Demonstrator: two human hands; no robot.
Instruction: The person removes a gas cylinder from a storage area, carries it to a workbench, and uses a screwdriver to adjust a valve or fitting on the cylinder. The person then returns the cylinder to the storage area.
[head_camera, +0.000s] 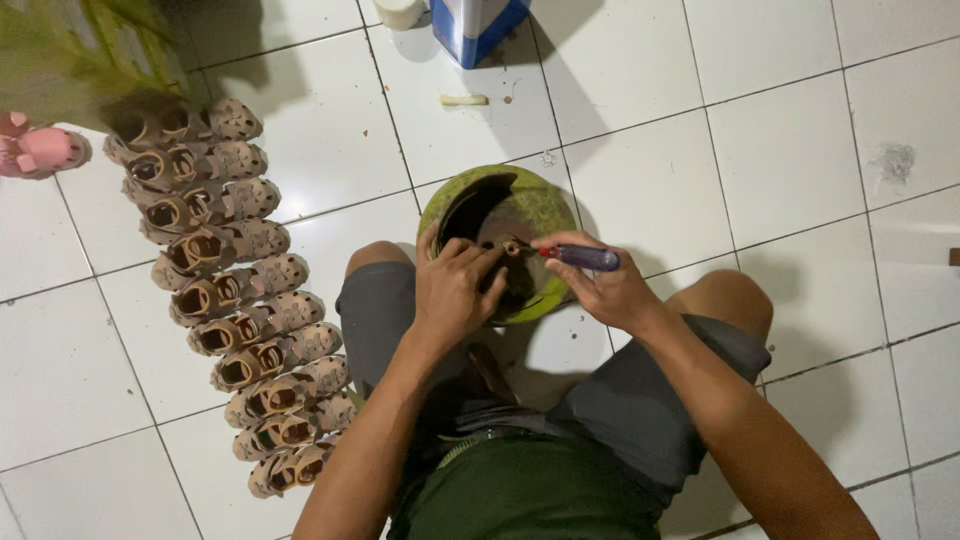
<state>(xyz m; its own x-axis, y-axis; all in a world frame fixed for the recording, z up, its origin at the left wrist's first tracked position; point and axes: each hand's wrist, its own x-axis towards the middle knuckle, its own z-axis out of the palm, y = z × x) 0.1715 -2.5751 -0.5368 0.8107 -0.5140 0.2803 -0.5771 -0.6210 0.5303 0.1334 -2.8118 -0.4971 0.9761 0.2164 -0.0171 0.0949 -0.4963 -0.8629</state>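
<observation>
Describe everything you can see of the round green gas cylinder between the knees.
The round green gas cylinder stands upright on the white tiled floor, seen from above. Its yellow-green paint looks worn and its collar ring shadows the dark top. The left hand rests on the collar beside the centre valve; the right hand points a purple-handled screwdriver at that valve.

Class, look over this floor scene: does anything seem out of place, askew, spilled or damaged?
Little stands out. A small pale scrap lies loose on the white tiled floor, and a grey smudge marks one tile. The row of brown sandals is neat. Both hands work at the green gas cylinder; the right hand holds a purple-handled tool.
</observation>
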